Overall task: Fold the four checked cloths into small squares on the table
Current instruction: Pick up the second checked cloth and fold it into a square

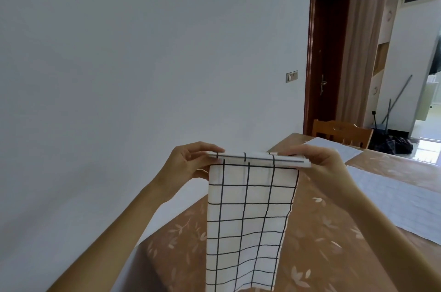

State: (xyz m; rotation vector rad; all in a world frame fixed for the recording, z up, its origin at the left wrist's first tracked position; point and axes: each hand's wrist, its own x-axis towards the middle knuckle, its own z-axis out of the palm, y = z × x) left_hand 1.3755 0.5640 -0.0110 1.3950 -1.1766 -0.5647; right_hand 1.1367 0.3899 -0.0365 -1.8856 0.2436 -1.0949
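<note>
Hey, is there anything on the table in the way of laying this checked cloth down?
Nothing visible does. The left hand and right hand hold the checked cloth above the table; a pale sheet lies off to the right. Behind the cloth is hidden.

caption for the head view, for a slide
Left hand and right hand hold a checked cloth by its top edge over the table.

Bottom of checked cloth point(248, 220) cut off, chair point(341, 133) partly behind table point(322, 227)
</note>
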